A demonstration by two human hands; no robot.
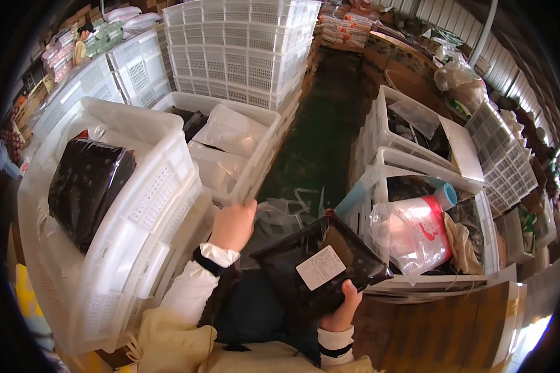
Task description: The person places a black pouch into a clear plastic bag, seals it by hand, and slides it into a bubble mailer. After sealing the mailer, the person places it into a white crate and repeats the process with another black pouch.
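While the right hand (pixel 341 311) has its grip closed on a dark labelled packet (pixel 320 264), held low before the body, the left hand (pixel 233 225) sits curled at a white crate (pixel 261 155) corner; its grip cannot be told.

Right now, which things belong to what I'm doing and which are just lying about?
In hand: dark labelled packet in right hand; left hand near the tilted white crate holding another dark packet.
Lying about: stacked crates, red-printed plastic bag, blue roll.
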